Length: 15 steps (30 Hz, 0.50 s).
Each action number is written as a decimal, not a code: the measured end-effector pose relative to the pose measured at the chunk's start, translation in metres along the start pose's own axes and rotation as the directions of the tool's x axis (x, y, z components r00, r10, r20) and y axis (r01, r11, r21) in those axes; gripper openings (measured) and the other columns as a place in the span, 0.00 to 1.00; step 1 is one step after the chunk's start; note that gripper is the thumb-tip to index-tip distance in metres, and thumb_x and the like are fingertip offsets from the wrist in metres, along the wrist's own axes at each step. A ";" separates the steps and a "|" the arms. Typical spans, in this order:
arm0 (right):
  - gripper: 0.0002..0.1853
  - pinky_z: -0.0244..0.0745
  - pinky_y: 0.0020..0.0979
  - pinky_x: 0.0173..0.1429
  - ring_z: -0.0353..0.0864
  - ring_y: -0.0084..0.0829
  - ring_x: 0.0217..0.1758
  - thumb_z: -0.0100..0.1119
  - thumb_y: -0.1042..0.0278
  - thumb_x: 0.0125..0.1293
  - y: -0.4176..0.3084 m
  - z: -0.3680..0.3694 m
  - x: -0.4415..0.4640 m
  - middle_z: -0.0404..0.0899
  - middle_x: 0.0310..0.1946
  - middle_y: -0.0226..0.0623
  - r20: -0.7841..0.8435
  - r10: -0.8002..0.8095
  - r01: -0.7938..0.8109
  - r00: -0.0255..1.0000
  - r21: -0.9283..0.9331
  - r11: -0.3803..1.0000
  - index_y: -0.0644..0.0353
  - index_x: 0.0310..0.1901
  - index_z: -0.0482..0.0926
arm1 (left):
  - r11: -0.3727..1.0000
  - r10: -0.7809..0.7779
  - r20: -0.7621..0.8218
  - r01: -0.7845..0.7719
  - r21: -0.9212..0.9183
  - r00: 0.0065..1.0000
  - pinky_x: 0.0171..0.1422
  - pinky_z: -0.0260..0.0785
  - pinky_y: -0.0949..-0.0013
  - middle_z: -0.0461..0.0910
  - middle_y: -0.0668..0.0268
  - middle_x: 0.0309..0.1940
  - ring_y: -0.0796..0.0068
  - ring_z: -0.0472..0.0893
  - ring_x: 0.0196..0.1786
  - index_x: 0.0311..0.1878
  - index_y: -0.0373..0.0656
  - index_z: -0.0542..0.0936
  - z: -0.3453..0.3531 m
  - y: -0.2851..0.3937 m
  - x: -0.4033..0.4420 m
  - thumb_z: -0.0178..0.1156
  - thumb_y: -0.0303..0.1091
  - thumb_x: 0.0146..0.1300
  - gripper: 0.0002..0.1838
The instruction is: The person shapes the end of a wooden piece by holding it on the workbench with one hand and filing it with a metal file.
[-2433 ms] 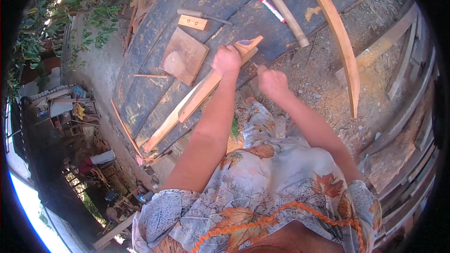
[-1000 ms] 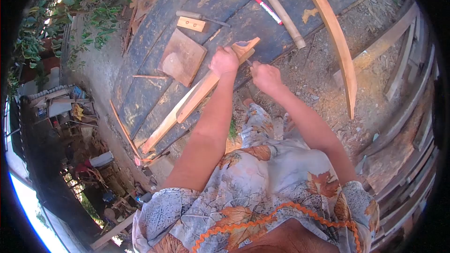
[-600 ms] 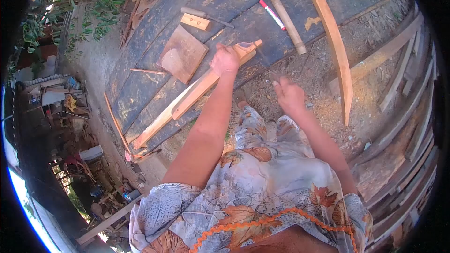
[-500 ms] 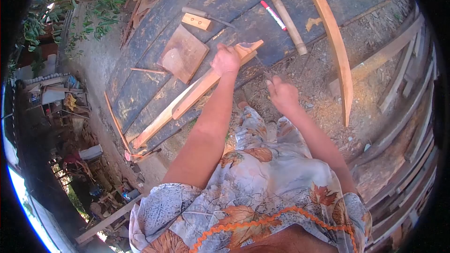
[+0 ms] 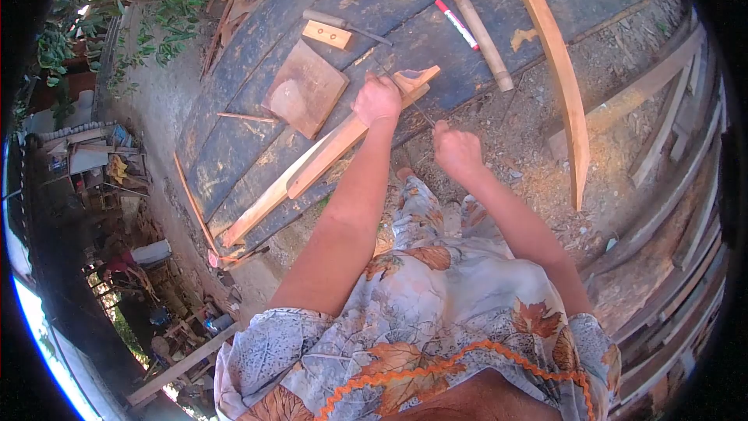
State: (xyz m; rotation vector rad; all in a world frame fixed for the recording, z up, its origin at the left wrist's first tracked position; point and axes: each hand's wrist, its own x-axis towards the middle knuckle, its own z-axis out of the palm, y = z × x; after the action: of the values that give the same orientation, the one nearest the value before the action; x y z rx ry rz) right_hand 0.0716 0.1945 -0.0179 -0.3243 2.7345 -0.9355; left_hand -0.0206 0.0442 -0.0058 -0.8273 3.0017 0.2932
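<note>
My left hand (image 5: 377, 100) is closed round the upper part of a long shaped wooden piece (image 5: 331, 154), which lies slanting on the dark plank table. A second pale wooden strip (image 5: 261, 214) lies beneath and beside it. My right hand (image 5: 458, 152) is closed on the end of a thin dark tool (image 5: 421, 113), whose shaft reaches up to the wood near its carved tip. To the left of my left hand lies a square brown board (image 5: 308, 90). Above that are a small block with two holes (image 5: 326, 34) and a wooden-handled tool (image 5: 326, 19).
A red and white marker (image 5: 457, 25) and a round wooden stick (image 5: 477, 30) lie on the dark table (image 5: 241, 144). A long curved board (image 5: 559, 54) juts past its edge. Stacked timber (image 5: 678, 265) is at right; leafy branches (image 5: 125, 23) hang at upper left.
My right hand has moved up and left, bringing the thin tool across the wood beside my left hand. My left hand keeps its hold on the wooden piece.
</note>
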 end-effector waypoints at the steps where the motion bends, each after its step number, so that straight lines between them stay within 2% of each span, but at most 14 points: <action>1: 0.05 0.77 0.44 0.35 0.83 0.49 0.30 0.48 0.74 0.57 -0.001 0.000 -0.001 0.80 0.25 0.52 0.009 -0.002 0.002 1.000 0.003 1.000 0.65 0.33 0.72 | 1.000 -0.002 0.002 0.002 0.007 1.000 0.52 0.70 0.50 0.81 0.46 0.37 0.47 0.81 0.44 0.45 0.40 0.78 0.001 0.000 0.001 0.43 0.42 0.62 0.19; 6: 0.05 0.77 0.44 0.36 0.83 0.48 0.31 0.49 0.74 0.56 -0.002 0.001 -0.001 0.80 0.26 0.51 0.023 0.004 -0.004 1.000 -0.001 1.000 0.65 0.33 0.72 | 1.000 -0.007 0.020 0.006 0.022 1.000 0.54 0.69 0.50 0.81 0.46 0.38 0.48 0.81 0.45 0.48 0.41 0.78 0.000 0.001 0.000 0.43 0.41 0.62 0.20; 15: 0.10 0.77 0.43 0.37 0.83 0.48 0.32 0.55 0.67 0.56 -0.001 -0.003 -0.009 0.81 0.27 0.53 0.104 0.072 -0.075 0.992 0.021 0.997 0.66 0.34 0.72 | 0.999 -0.024 0.051 0.023 0.023 0.998 0.55 0.67 0.50 0.81 0.47 0.40 0.50 0.80 0.46 0.48 0.41 0.78 -0.005 0.004 -0.002 0.42 0.42 0.63 0.21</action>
State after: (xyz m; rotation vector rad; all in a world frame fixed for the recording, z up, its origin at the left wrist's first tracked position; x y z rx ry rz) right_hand 0.0795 0.1978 -0.0136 -0.2582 2.6198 -0.9064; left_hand -0.0210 0.0471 0.0004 -0.8398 2.9404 0.2760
